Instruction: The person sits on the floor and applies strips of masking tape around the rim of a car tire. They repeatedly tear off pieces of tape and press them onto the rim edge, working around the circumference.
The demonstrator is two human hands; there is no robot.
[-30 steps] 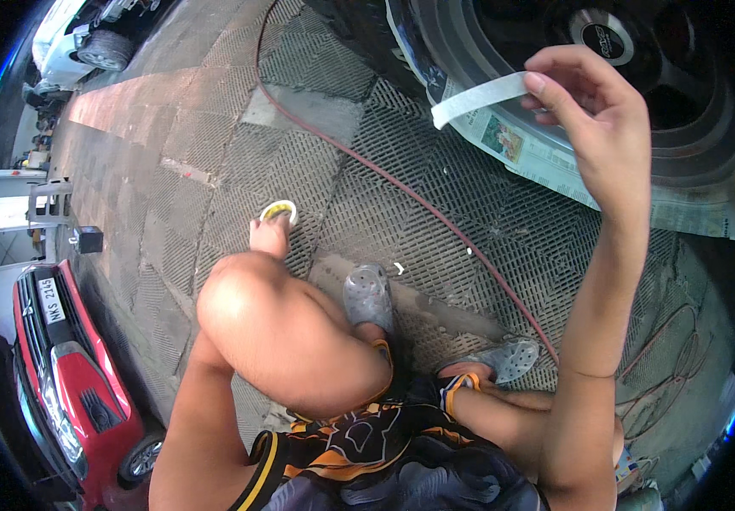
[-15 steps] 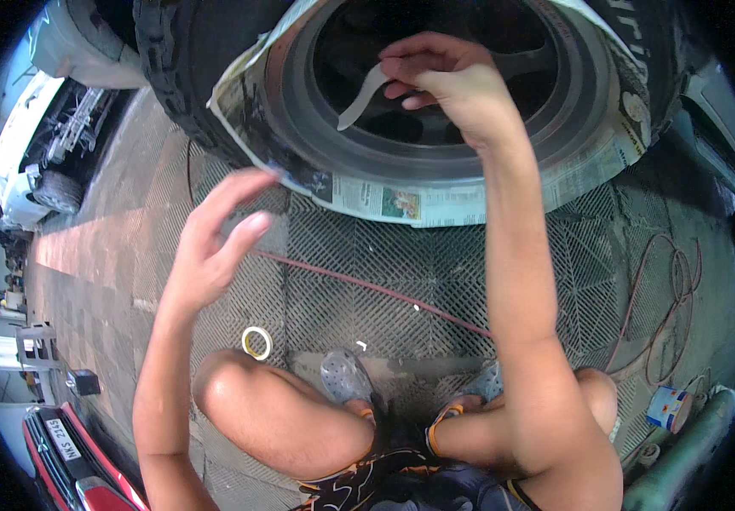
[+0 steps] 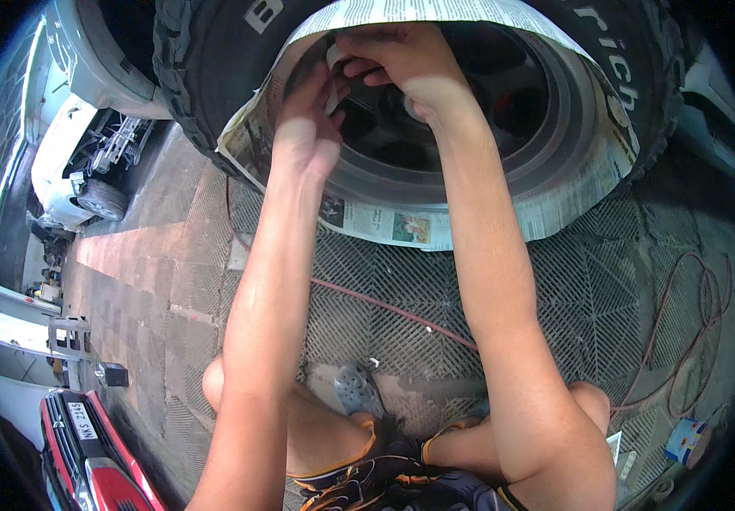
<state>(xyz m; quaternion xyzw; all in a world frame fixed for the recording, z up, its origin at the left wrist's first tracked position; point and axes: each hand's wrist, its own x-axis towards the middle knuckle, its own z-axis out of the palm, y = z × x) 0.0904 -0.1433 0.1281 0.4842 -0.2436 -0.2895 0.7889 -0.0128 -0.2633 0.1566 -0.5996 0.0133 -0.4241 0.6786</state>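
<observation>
Near upper centre, the right hand point(image 3: 410, 66) pinched a tape strip point(image 3: 333, 56), partly hidden by fingers; the grip of the left hand point(image 3: 306, 136) I couldn't tell. Newspaper point(image 3: 376, 223) edged the wheel point(image 3: 512, 128); a reddish hose point(image 3: 384, 304) lay below.

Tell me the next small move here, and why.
Probably press the tape onto the newspaper just beside it: the right hand seems to pinch the tape, the left hand is raised close by, and newspaper runs around the rim there.
</observation>
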